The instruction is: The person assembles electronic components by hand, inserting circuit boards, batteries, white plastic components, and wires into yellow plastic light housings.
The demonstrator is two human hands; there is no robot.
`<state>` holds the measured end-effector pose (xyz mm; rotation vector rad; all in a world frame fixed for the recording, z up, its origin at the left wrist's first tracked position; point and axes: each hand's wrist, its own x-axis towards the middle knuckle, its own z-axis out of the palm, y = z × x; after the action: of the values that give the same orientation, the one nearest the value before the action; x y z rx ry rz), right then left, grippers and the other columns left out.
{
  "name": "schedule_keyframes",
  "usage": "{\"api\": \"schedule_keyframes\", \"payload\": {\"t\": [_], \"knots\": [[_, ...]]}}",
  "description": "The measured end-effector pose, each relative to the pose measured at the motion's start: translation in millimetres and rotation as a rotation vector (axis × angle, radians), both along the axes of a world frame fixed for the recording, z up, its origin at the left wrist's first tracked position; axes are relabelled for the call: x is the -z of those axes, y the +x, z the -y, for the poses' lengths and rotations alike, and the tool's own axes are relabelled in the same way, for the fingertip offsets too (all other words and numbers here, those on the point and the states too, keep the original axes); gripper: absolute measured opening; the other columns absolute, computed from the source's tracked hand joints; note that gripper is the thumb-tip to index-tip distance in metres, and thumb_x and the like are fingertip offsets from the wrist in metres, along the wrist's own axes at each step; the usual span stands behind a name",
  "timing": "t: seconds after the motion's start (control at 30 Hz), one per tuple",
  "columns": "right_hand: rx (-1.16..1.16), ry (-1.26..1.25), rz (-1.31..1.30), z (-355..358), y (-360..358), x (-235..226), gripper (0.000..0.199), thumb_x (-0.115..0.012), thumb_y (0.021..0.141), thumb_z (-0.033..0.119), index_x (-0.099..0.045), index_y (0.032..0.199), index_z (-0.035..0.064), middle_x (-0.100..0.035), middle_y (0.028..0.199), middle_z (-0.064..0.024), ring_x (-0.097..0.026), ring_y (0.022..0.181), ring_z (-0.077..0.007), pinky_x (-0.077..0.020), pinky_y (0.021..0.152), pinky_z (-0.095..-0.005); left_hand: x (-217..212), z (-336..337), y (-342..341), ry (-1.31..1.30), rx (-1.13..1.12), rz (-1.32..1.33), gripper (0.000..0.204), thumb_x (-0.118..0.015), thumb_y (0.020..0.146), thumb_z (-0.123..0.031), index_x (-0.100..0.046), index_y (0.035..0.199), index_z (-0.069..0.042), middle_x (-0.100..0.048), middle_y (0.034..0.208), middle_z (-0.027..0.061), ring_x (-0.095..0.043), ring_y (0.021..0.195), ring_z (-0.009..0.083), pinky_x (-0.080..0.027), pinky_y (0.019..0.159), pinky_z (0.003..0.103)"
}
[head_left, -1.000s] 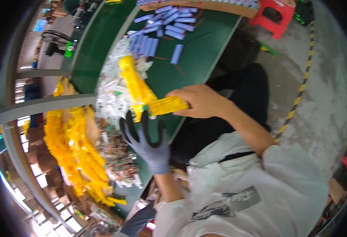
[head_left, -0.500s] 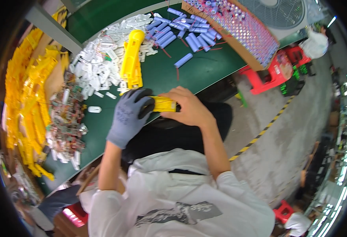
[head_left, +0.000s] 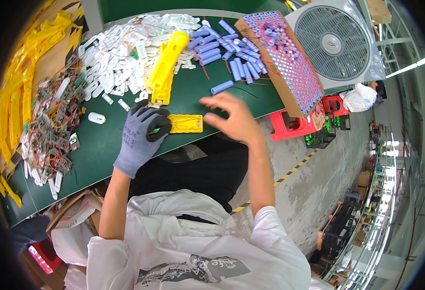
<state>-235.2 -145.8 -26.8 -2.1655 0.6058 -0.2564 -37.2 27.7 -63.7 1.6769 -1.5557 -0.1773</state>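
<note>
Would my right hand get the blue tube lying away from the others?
Probably yes: the right hand looks open and empty, and the blue tube lies just beyond it, nothing between.

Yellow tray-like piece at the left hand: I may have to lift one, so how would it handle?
The yellow tray-like piece is probably light for its size, as it looks like a shallow, open shell. It seems stiff, its edges straight beyond the left hand gripping one end. Its flattish, boxy shape makes rolling unlikely.

White shirt (head_left: 188,237), bottom centre: lettering, partly legible. Gloved left hand (head_left: 142,133), left of centre: small dark print, too blurred to read.
</note>
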Motion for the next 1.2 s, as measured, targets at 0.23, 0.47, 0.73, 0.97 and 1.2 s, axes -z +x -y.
{"api": "schedule_keyframes", "payload": {"t": [0.23, 0.47, 0.73, 0.97, 1.2], "knots": [[-0.089, -0.508, -0.145, 62.3, 16.8, 1.2, 0.024, -0.067, 0.081, 0.015, -0.064, 0.104, 0.0070, -0.061, 0.095, -0.0105, -0.057, 0.090, -0.0305, -0.0455, 0.081, -0.0379, -0.7, 0.4, 1.8, 0.007, 0.006, -0.030, 0.016, -0.070, 0.071, -0.008, -0.065, 0.087, -0.007, -0.066, 0.098, 0.0084, -0.057, 0.100, 0.0320, -0.040, 0.098, 0.041], [-0.145, -0.236, 0.163, 1.2, 33.1, -15.0, 0.021, -0.066, 0.084, 0.011, -0.063, 0.103, 0.0033, -0.065, 0.095, -0.0067, -0.061, 0.086, -0.0162, -0.0464, 0.076, -0.0294, 4.4, -0.7, 0.1, 0.009, 0.024, -0.059, 0.016, -0.067, 0.073, -0.009, -0.062, 0.088, -0.010, -0.065, 0.099, 0.0076, -0.058, 0.098, 0.0282, -0.037, 0.100, 0.042], [-0.297, -0.539, 0.264, -25.2, 45.9, 14.3, 0.015, -0.069, 0.080, 0.016, -0.066, 0.091, 0.0073, -0.063, 0.085, -0.0022, -0.059, 0.080, -0.0208, -0.0464, 0.072, -0.0336, 0.5, -1.6, -0.3, 0.016, -0.031, -0.033, 0.015, -0.063, 0.075, -0.004, -0.058, 0.088, -0.009, -0.065, 0.101, 0.0080, -0.059, 0.100, 0.0275, -0.034, 0.105, 0.045], [-0.217, -0.745, 0.226, -37.6, 42.7, 16.7, 0.017, -0.069, 0.078, 0.012, -0.068, 0.095, 0.0074, -0.063, 0.088, 0.0002, -0.059, 0.083, -0.0184, -0.0450, 0.075, -0.0331, -1.4, 1.1, 1.6, 0.007, -0.032, -0.068, 0.028, -0.067, 0.075, -0.011, -0.061, 0.102, -0.011, -0.062, 0.107, 0.0084, -0.057, 0.102, 0.0271, -0.035, 0.103, 0.045], [-0.071, -0.381, 0.244, -45.2, 36.4, 9.7, 0.026, -0.069, 0.080, 0.010, -0.066, 0.105, 0.0047, -0.068, 0.094, -0.0055, -0.062, 0.089, -0.0219, -0.0466, 0.079, -0.0353, 5.0, -1.0, 1.7, 0.019, -0.003, 0.131, 0.034, -0.073, 0.071, -0.021, -0.064, 0.102, -0.014, -0.062, 0.107, 0.0055, -0.057, 0.099, 0.0255, -0.038, 0.099, 0.043]]}}
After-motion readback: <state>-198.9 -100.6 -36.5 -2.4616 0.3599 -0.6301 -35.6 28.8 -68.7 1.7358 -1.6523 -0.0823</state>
